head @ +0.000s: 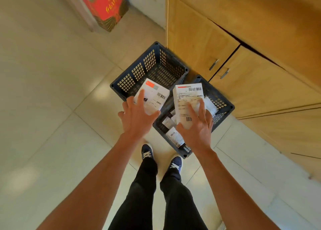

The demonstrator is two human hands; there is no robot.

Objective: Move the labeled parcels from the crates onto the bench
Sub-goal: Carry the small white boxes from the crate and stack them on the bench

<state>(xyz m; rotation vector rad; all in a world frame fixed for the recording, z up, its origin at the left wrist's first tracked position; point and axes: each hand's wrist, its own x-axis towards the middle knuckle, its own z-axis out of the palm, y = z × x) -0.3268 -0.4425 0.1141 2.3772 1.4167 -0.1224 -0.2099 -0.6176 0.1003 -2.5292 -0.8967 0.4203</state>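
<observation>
I see the main risk in the grips: each parcel is held at one lower edge only, so a quick swing up toward the wooden tabletop (260,12) could let one slide out and drop back among the parcels in the near crate (224,106). My left hand (137,118) pinches the smaller parcel (152,96) over the far crate (149,68), fingers spread on top, thumb beneath. My right hand (196,127) holds the longer parcel (188,101) likewise, fingers extended across its label
</observation>
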